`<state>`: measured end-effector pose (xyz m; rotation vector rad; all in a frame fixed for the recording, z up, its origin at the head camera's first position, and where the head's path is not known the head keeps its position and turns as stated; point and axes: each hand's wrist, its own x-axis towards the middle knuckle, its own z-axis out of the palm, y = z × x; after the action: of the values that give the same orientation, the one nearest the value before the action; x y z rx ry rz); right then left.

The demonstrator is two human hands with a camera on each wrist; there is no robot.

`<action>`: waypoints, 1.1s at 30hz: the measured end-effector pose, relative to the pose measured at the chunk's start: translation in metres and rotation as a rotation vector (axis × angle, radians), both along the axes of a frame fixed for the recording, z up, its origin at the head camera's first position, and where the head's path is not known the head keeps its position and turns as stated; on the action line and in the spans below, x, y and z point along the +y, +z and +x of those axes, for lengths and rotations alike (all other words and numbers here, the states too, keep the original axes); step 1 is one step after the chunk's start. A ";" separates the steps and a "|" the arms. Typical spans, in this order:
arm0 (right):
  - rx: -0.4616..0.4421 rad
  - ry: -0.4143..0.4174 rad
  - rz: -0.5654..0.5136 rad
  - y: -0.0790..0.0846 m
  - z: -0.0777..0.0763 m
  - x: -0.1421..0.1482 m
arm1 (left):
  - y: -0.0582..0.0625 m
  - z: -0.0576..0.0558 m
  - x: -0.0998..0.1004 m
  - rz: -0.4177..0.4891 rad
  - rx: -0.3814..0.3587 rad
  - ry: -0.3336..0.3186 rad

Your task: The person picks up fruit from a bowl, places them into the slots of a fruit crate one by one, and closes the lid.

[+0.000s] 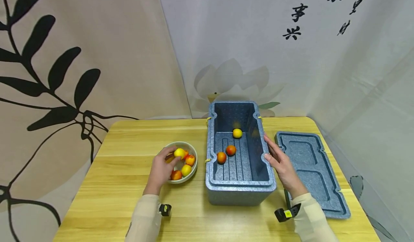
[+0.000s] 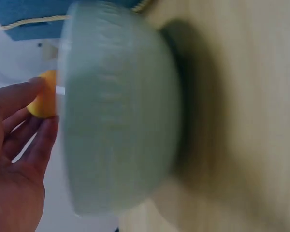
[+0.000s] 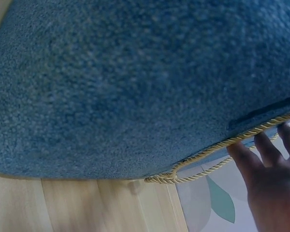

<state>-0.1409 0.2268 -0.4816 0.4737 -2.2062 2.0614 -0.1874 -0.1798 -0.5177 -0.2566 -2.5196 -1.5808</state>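
My left hand (image 1: 164,168) is over a pale round bowl (image 1: 195,170), its thumb and fingers pinching a small round yellow fruit (image 1: 179,153) at the rim. The left wrist view shows that hand (image 2: 19,140) beside the bowl's pale green outer wall (image 2: 121,111). Several red-orange and yellow fruits lie in the bowl, among them a yellow one (image 1: 186,170). My right hand (image 1: 286,168) rests its extended fingers against the right side of a blue-grey foam box (image 1: 240,189). Those fingers lie by a twisted gold cord (image 3: 241,136) in the right wrist view.
Inside the box are a yellow fruit (image 1: 237,133) and two red-orange fruits (image 1: 231,150) on its ribbed floor. The foam lid (image 1: 308,163) lies on the wooden table (image 1: 106,184), right of the box. A printed cloth (image 1: 129,55) hangs behind the table.
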 end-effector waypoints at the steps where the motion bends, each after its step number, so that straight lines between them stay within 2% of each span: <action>1: 0.000 0.001 -0.001 0.000 0.000 0.000 | 0.004 -0.001 0.001 0.027 0.030 0.000; 6: 0.002 0.002 -0.001 0.000 0.000 0.000 | 0.026 -0.005 0.009 0.151 0.132 0.001; 12: 0.006 0.002 -0.005 0.001 -0.001 0.000 | 0.075 -0.001 0.030 0.260 0.159 -0.014; 14: 0.006 0.003 -0.007 0.002 0.000 0.000 | 0.086 -0.001 0.036 0.287 0.178 -0.022; 23: -0.009 0.002 -0.014 0.001 0.000 0.000 | 0.110 -0.009 0.052 0.361 0.212 -0.034; 33: -0.001 0.002 -0.013 0.000 -0.001 0.000 | 0.127 -0.016 0.067 0.366 0.261 -0.094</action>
<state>-0.1417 0.2270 -0.4819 0.4739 -2.1924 2.0761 -0.2039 -0.1128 -0.3907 -0.5008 -2.0094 -1.8666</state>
